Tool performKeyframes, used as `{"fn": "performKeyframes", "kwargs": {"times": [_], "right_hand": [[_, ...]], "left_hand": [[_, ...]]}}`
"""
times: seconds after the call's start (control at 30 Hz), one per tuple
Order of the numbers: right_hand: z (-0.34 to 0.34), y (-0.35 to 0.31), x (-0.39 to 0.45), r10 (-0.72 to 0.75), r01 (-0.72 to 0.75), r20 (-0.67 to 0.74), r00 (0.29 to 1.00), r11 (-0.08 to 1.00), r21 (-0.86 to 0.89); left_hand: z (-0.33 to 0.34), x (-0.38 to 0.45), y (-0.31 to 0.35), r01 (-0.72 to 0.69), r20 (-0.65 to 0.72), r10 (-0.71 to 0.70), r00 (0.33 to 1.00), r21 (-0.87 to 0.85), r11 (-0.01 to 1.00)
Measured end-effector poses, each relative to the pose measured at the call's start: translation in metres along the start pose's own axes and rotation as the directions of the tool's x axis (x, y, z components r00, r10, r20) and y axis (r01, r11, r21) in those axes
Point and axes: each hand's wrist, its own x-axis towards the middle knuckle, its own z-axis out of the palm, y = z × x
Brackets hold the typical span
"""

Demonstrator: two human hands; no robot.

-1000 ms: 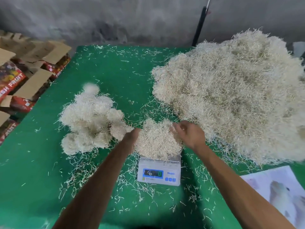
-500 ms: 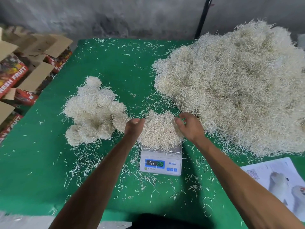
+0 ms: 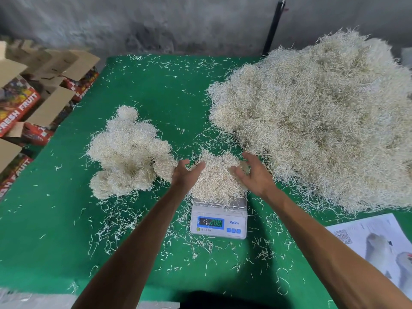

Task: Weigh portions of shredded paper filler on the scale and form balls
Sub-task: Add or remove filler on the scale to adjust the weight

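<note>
Green table (image 3: 156, 90), scale (image 3: 219, 219) mid-front, hands (image 3: 186, 175) (image 3: 256, 175) cupping portion (image 3: 217, 177)

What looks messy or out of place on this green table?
Loose shreds lie scattered over the green table, thickest around the scale. The portion overhangs the scale's platform, and the display is too blurred to read.

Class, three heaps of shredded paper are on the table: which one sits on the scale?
The small heap between both hands, atop the white scale; the others lie on the green cloth.
</note>
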Motion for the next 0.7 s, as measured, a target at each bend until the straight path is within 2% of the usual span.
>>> {"fn": "performKeyframes", "kwargs": {"times": [0.1, 0.2, 0.27, 0.4, 0.53, 0.6, 0.7], "right_hand": [[-0.006, -0.001, 0.004, -0.061, 0.065, 0.095, 0.994, 0.997, -0.036], [-0.006, -0.004, 0.013, -0.183, 0.283, 0.31, 0.933, 0.906, -0.315], [0.002, -0.005, 0.019, -0.16, 0.332, 0.388, 0.907, 0.841, -0.428], [0.023, -0.003, 0.031, -0.089, 0.297, 0.387, 0.918, 0.799, -0.522], [0.025, 0.004, 0.036, -0.076, 0.286, 0.361, 0.929, 0.766, -0.575], [0.014, 0.008, 0.039, -0.107, 0.306, 0.34, 0.934, 0.731, -0.61], [-0.015, 0.024, 0.043, -0.12, 0.272, 0.273, 0.954, 0.724, -0.634]], "left_hand": [[0.003, 0.004, 0.004, -0.111, 0.077, 0.102, 0.992, 0.111, 0.988], [0.014, 0.01, 0.003, -0.239, 0.255, 0.163, 0.953, 0.308, 0.921], [0.025, 0.013, -0.001, -0.313, 0.335, 0.176, 0.926, 0.416, 0.854], [0.046, 0.019, -0.003, -0.372, 0.33, 0.207, 0.921, 0.586, 0.72], [0.051, 0.024, 0.001, -0.373, 0.278, 0.25, 0.928, 0.661, 0.65], [0.049, 0.024, 0.002, -0.383, 0.264, 0.278, 0.924, 0.661, 0.645], [0.04, 0.023, -0.004, -0.424, 0.21, 0.376, 0.903, 0.584, 0.692]]}}
